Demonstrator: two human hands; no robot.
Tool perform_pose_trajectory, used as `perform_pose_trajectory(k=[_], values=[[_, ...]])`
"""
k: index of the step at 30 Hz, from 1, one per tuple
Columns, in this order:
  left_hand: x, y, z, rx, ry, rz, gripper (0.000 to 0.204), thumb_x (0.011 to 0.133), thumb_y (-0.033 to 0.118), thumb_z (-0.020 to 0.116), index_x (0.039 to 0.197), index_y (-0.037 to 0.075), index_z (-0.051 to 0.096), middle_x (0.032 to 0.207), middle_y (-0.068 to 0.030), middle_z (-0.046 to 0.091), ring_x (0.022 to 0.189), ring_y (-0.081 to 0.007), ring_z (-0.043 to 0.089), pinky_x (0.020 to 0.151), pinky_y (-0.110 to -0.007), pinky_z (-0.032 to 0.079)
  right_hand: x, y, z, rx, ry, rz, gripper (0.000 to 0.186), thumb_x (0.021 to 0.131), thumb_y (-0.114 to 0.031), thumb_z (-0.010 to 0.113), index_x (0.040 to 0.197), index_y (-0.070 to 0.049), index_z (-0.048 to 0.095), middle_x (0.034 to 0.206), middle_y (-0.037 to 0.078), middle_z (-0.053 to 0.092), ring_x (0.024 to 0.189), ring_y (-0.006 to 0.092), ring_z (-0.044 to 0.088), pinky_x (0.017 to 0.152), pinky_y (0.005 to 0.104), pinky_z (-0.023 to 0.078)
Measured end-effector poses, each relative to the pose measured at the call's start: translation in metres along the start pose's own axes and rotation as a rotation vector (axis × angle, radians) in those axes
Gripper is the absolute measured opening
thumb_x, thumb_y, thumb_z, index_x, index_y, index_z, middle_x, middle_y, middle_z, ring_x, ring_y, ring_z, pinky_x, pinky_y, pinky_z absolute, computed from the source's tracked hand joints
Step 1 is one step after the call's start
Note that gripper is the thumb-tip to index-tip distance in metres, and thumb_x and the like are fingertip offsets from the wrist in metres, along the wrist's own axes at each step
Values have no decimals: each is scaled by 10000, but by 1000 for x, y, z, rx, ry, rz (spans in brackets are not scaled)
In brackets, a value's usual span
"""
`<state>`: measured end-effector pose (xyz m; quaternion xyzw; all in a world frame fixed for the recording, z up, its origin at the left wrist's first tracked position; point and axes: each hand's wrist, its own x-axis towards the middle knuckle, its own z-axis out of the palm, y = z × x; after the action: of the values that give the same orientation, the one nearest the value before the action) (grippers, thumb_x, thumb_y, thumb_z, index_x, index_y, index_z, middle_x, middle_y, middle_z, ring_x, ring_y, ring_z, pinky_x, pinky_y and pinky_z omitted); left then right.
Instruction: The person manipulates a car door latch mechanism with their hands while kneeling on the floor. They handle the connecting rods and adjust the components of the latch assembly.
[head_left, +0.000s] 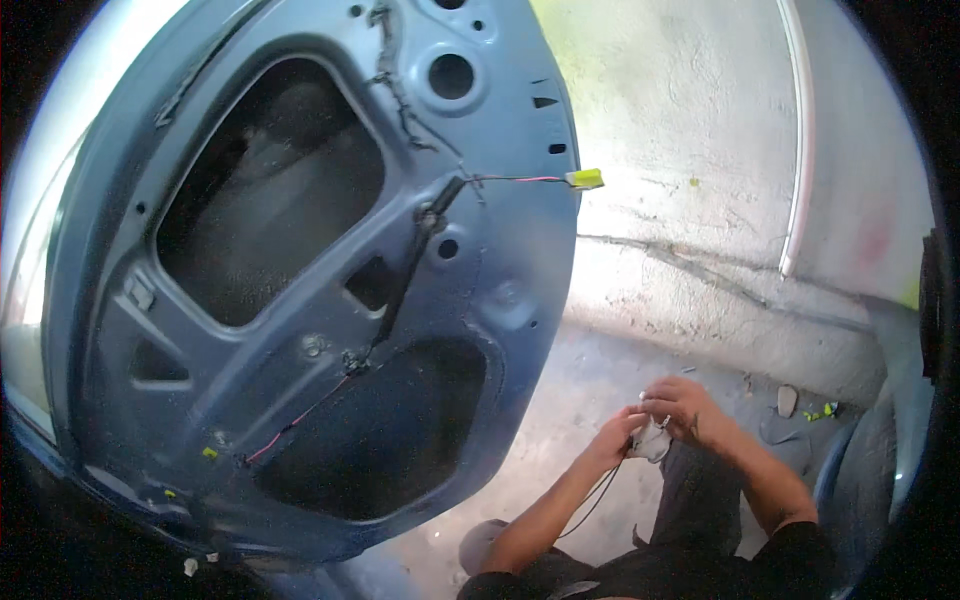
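Note:
My left hand (618,442) is closed around the side of a small whitish object (652,444). Its kind is hard to make out. From beside the left fingers a thin dark cord (597,492) loops down toward my lap. My right hand (688,408) bends over the top of the same object, its fingers pinched close to the left fingertips. Both hands are low, above my dark trouser leg (700,495). The fingers hide much of what lies between them.
A large blue-grey car door panel (300,360) with cut-outs fills the left. A taped wire (520,179) with a yellow-tagged end sticks out past its edge. Behind is a pale wall (680,120) with a vertical pipe (800,150). Yellow-green scraps (823,411) lie on the floor at right.

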<state>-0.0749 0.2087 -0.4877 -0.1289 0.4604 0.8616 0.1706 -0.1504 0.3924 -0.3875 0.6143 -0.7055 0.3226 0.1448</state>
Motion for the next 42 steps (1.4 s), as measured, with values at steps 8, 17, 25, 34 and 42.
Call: perform_pose_trajectory(k=[8,17,25,34,42], values=[[-5,-13,20,122,-304,59,542,1086,324,548,1539,65,405,1354,-74,591,1168,-152,627,922,-348,562,-27,-15,-9,-54,57,155,197,808,-25,721,992,-94,713,982,124,720,875,355,714,745,426,589],[-32,-44,39,692,-414,317,858,968,426,725,1605,33,304,1508,-148,497,1298,-232,560,1014,-380,516,-43,-51,-27,-188,-79,369,84,830,-54,721,913,-67,725,877,129,722,803,361,702,700,430,572],[-45,-76,56,780,-209,461,667,907,276,799,1474,51,529,1428,-187,605,1266,-291,609,1065,-401,483,-74,-56,-16,-342,-196,541,259,859,-205,673,1086,-94,728,976,163,707,931,382,684,809,478,541],[-34,-70,54,885,-173,515,536,861,143,822,1332,-24,628,1242,-163,728,1119,-271,700,979,-390,535,-53,-8,-22,-79,-484,644,136,814,-228,748,841,-95,743,852,152,698,862,372,673,743,482,505],[-57,-76,83,942,-226,516,533,796,-38,782,1313,26,672,1480,-165,558,1374,-308,542,1143,-397,421,-28,-23,-51,131,-776,702,191,767,-196,754,802,-15,703,768,168,640,741,353,620,686,465,475]])
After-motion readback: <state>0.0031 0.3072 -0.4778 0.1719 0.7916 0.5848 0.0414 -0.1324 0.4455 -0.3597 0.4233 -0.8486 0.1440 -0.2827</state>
